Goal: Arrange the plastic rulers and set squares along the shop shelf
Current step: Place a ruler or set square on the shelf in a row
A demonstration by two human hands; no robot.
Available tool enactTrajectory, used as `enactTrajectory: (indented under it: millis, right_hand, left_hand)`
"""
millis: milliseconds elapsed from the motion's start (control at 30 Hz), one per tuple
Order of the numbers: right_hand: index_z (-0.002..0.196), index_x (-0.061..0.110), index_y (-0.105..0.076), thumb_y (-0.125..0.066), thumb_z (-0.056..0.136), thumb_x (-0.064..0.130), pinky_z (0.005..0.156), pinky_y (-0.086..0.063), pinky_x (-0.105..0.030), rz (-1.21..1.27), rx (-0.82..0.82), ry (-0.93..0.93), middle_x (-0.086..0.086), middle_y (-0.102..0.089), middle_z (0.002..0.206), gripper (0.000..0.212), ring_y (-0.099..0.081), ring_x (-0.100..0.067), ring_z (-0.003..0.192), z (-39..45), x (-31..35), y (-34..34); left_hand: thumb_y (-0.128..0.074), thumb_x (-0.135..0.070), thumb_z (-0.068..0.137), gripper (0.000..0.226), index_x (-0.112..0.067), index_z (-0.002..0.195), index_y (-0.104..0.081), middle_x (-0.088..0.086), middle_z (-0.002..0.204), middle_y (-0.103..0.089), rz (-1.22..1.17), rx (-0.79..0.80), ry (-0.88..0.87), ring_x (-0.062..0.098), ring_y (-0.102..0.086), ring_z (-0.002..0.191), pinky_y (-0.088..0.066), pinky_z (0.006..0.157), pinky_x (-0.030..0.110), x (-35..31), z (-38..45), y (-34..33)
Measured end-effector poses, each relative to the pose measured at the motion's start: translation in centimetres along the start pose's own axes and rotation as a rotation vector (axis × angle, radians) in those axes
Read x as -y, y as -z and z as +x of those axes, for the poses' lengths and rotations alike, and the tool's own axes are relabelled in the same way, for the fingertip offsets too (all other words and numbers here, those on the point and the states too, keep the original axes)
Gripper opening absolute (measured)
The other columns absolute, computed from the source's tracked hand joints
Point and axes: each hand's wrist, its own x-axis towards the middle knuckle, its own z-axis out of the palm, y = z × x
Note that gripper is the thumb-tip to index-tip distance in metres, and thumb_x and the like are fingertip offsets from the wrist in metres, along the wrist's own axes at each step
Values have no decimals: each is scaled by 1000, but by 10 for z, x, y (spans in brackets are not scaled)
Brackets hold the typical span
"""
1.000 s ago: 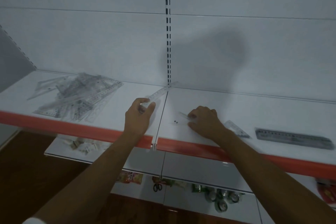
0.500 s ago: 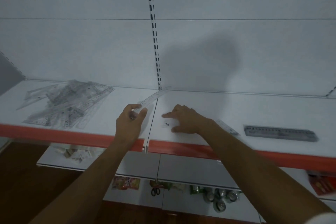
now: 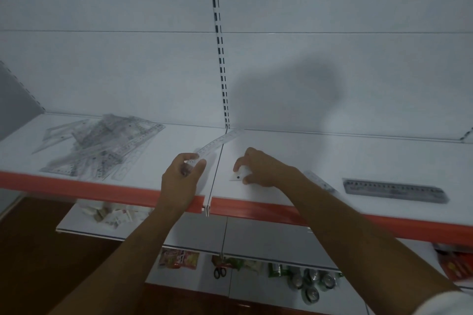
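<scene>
A: What do the left hand [image 3: 183, 179] and its fingers do?
B: Thumb and fingers curl round the near end of a clear ruler [image 3: 217, 146], pinching it. The ruler runs away from the fingertips, up and to the right, across the seam between the two shelf boards.

A: And the right hand [image 3: 263, 169]?
B: Its fingers are bent down over a small clear set square [image 3: 238, 176] lying on the white shelf [image 3: 307, 156]. The tips touch its edge; whether they grip it or only press on it cannot be told.

A: Where are the other pieces?
B: A loose pile of rulers and set squares [image 3: 102, 148] lies well to the left of the left hand's fingers. Behind the right wrist a clear ruler [image 3: 320, 183] shows partly, and beyond that, further right, a dark grey ruler [image 3: 394, 190] lies flat near the red front edge [image 3: 76, 188].
</scene>
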Motion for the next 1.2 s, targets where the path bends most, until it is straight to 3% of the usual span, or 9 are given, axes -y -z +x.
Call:
enactTrajectory:
  millis: [200,300,433,500,667,767,900,1100,1200]
  right_hand:
    - [142,28,-39,-65,88,32,104,-33,-39,-55,-80,-48,-5,-39,138,61,-40,-23,125,-12,-5,-7]
    - [136,26,-46,-63,89,31,103,-35,-38,-18,-178,-28,-3,-45,133,51,-44,-21,121,-22,-12,-7]
    - [102,15,-62,-62,85,16,80,-50,-39,130,-741,-25,3,-56,95,17,-54,-13,88,-44,-22,-1]
    - [100,12,-58,-67,79,12,76,-50,-36,123,-966,-61,2,-52,95,22,-51,-13,86,-56,-31,9]
    - [140,23,-45,-79,74,32,101,-35,-38,-107,-762,-125,-6,-43,141,74,-38,-24,127,-86,-59,30]
    - [136,24,-52,-74,80,34,105,-31,-42,-166,-723,-182,-3,-45,145,61,-35,-28,135,-114,-68,32]
    - [122,20,-64,-69,86,27,97,-36,-38,-178,-764,-394,-4,-64,122,37,-52,-28,119,-168,-69,38]
    - [116,19,-63,-70,84,25,86,-45,-37,-229,-820,-754,-1,-59,112,33,-54,-22,103,-276,-51,22]
    - [117,19,-63,-66,88,25,88,-48,-28,-205,-894,-918,1,-57,117,30,-54,-16,103,-335,-37,8]
  left_hand:
    - [-63,-38,89,18,-28,103,-61,-1,73,-51,-14,20,-22,13,-48,66,-52,73,39,-12,-1,-7]
    - [-63,-38,89,19,-27,104,-61,0,75,-52,-20,33,-29,13,-49,67,-52,72,38,-16,0,-12]
    - [-65,-35,88,20,-25,105,-61,0,75,-53,-48,56,-41,8,-48,61,-49,66,27,-22,4,-21]
    - [-65,-35,89,21,-25,106,-61,-1,75,-53,-37,113,-79,6,-48,60,-45,62,19,-25,6,-29]
    - [-69,-34,86,20,-32,104,-61,-6,77,-57,66,329,-257,6,-50,61,-44,62,20,-33,20,-52]
    - [-72,-29,83,24,-39,102,-61,-6,78,-59,74,498,-390,8,-50,60,-48,62,21,-47,29,-72]
    - [-75,-29,81,27,-38,103,-63,-8,80,-60,34,650,-527,6,-49,61,-40,62,10,-75,31,-108]
    - [-80,-27,76,28,-30,97,-62,-7,82,-59,-46,887,-641,6,-48,60,-43,60,19,-112,-12,-168]
    - [-79,-20,77,27,-26,99,-64,-11,80,-57,-138,993,-697,1,-47,59,-42,59,17,-134,-54,-198]
